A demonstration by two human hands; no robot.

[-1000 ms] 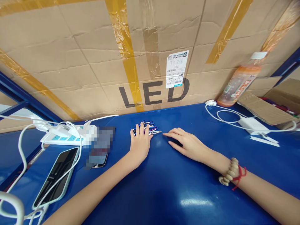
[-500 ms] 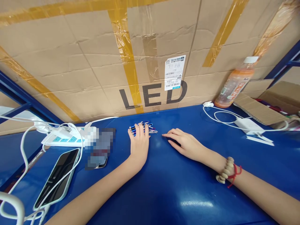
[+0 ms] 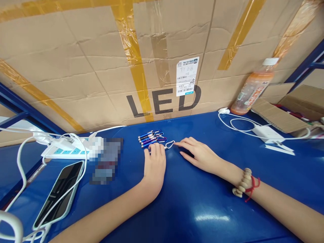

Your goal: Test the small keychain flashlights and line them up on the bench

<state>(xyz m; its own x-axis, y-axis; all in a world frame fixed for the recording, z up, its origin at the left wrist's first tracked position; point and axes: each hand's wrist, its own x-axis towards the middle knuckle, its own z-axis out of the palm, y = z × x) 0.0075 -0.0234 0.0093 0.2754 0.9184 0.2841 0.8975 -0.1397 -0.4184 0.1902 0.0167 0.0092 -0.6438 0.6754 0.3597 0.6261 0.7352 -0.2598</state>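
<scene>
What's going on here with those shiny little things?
A person's left hand covers part of a small piece, leaving its silver metal loop clip showing. The right hand has its index fingertip at the clip's end; whether it touches is hard to tell. Beyond the left hand, small blue and purple metal tubes lie side by side.

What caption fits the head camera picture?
Left hand by slim shiny blue metal tubes, right hand near a silver wire loop.
</scene>
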